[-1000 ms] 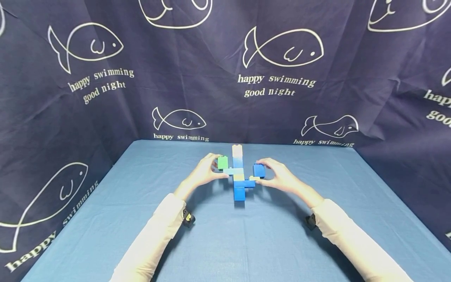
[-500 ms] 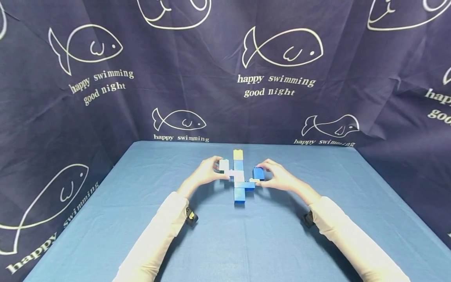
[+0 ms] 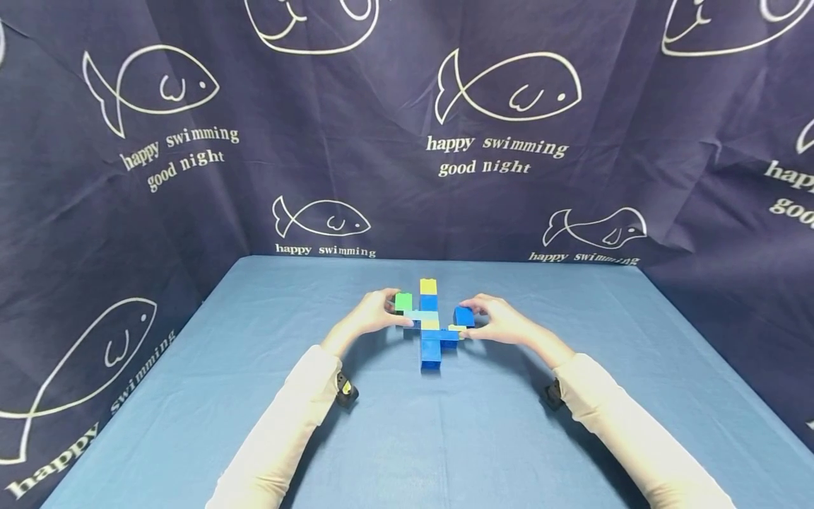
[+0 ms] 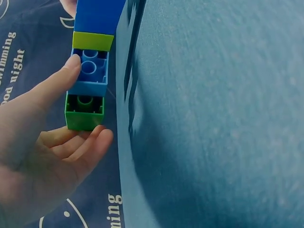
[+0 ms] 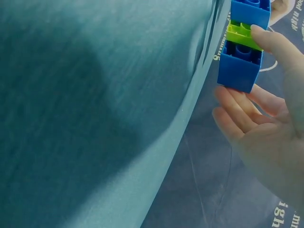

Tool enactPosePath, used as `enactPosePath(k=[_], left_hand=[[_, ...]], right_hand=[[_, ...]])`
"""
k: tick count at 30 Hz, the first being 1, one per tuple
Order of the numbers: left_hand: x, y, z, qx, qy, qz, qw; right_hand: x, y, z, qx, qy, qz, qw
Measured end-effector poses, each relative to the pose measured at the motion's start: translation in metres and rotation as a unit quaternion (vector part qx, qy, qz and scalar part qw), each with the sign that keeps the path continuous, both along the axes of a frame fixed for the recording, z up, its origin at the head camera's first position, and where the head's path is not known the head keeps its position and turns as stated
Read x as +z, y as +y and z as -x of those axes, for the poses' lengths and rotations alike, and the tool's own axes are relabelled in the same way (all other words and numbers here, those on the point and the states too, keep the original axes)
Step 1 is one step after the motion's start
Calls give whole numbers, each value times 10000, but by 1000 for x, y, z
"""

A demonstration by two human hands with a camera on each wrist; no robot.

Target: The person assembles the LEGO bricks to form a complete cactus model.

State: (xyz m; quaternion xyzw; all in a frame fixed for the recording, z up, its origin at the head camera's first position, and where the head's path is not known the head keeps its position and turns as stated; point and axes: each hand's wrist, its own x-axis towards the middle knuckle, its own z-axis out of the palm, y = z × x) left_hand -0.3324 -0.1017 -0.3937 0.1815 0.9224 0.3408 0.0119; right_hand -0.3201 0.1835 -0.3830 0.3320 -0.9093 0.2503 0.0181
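Observation:
A figure of toy building bricks is held between both hands. Its middle column has a yellow brick [image 3: 429, 286] at the far end and a blue brick [image 3: 431, 353] at the near end. On the left, my left hand [image 3: 371, 314] grips the side arm, thumb at the light blue brick [image 4: 88, 89] and fingers against the green brick [image 4: 84, 121]. My right hand [image 3: 502, 322] grips the opposite arm, its thumb on a yellow-green brick [image 5: 242, 35] and fingers under a blue end brick [image 5: 239, 71]. Hollow undersides of the side bricks face the wrist cameras.
A blue cloth covers the table [image 3: 407, 438], with shadows of the arms on it. Behind and at the sides hangs a dark blue curtain [image 3: 394, 177] printed with white fish and lettering. A dark device [image 3: 346, 390] sits at the left wrist.
The brick figure has come slightly lower in the head view, its far end dropping more than its near end. Both hands keep their grip; the right has moved down a little with it.

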Motion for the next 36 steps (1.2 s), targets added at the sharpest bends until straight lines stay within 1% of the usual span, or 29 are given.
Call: enactPosePath(k=[5, 11, 16, 23, 28, 36], left_hand=[[-4, 1, 2, 79, -194, 120, 9997], [-6, 1, 5, -33, -395, 86, 9992], [-7, 1, 5, -187, -412, 107, 9989], [-8, 0, 5, -255, -468, 165, 9984], [-9, 0, 7, -237, -438, 212, 9985], [-10, -1, 9, -238, -582, 158, 9979]], right_hand=[[0, -1, 1, -65, -219, 5, 9997], [-3, 0, 3, -100, -374, 128, 9992], [-6, 1, 4, -89, -459, 126, 9988], [-7, 0, 4, -41, -561, 74, 9984], [-8, 0, 6, 36, -554, -12, 9985], [-9, -1, 5, 82, -506, -20, 9987]])
